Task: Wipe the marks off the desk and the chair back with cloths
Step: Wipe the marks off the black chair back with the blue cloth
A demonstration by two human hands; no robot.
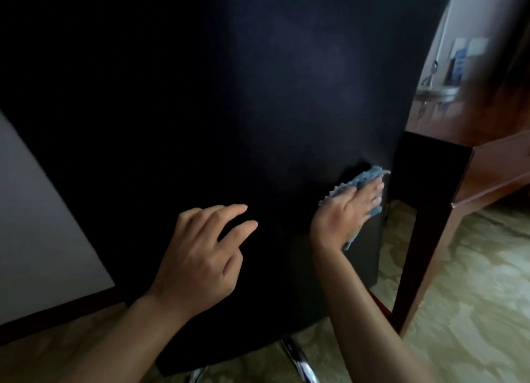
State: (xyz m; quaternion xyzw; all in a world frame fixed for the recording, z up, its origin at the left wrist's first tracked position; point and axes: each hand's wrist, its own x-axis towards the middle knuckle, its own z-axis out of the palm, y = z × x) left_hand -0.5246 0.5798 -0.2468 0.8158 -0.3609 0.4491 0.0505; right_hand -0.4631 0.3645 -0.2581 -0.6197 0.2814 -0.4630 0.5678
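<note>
A big black chair back (218, 95) fills most of the view, with faint pale smudges in its upper middle. My right hand (347, 210) presses a crumpled blue cloth (451, 179) flat against the chair back's lower right edge. My left hand (203, 250) hovers in front of the lower middle of the chair back, fingers apart and holding nothing. The reddish wooden desk (493, 164) stands to the right, behind the chair.
A dark desk leg (418, 256) stands close to the right of the cloth. The chair's chrome base (298, 359) shows at the bottom. Patterned carpet (473, 282) covers the floor. A pale wall (37, 227) is at the left. Small items sit on the desk at the far right.
</note>
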